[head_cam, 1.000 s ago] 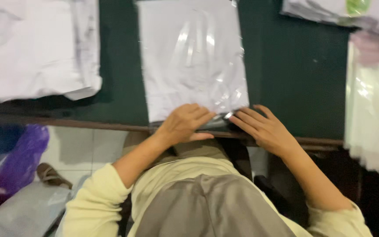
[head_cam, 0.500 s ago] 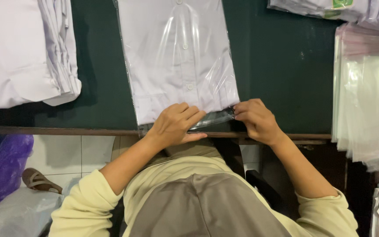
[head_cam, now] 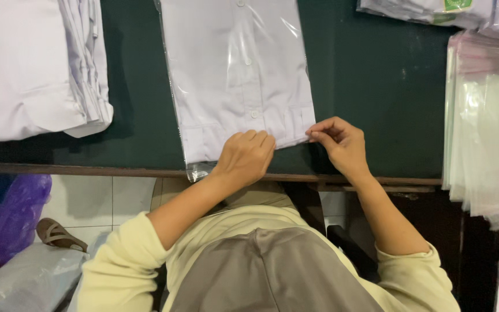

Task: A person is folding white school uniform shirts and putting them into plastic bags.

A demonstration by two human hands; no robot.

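left hand (head_cam: 248, 155): my palm lies flat, fingers together, pressing the near end of the bagged shirt against the near edge of the desk.
right hand (head_cam: 339, 140): my fingertips are pinched shut on the near right corner of the bag.
bagged shirt (head_cam: 238, 75): a folded white shirt in a clear plastic bag, lying in the middle of the dark green desk (head_cam: 371, 98), its open end at the near edge.
left edge: a stack of folded white shirts (head_cam: 33, 66), well apart.
right edge: a pile of empty clear bags (head_cam: 486, 133), overhanging the near edge.
far right corner: more bagged shirts (head_cam: 434, 10).
below the desk: a sandal (head_cam: 59, 234) and a purple bag (head_cam: 12, 214) on tiled floor.
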